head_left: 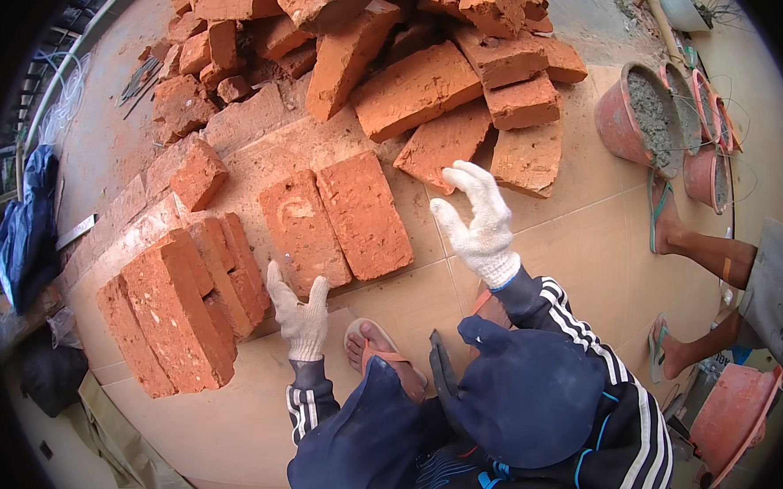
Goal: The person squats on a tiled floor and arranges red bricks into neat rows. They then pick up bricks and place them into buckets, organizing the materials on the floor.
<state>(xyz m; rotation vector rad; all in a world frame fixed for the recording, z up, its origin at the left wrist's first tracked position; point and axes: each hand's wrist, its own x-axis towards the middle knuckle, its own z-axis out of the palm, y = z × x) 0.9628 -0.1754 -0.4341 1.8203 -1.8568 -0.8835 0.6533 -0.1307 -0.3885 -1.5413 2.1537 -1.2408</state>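
Both my hands wear white knit gloves. My left hand has its thumb and fingers apart and holds nothing. It is at the near end of a flat orange brick; whether it touches the brick I cannot tell. Another flat brick lies right beside that one. Off to the right, my right hand is raised with curved, spread fingers and nothing in them. Just beyond it, a tilted brick rests at the near edge of a loose brick pile. Left of my left hand, several bricks stand on edge in a row.
Buckets of grey mortar stand at the far right. Nearby are another person's legs in sandals. A red tub sits at the lower right. Blue plastic sheeting hangs at the left. My sandalled foot is on the tiled floor.
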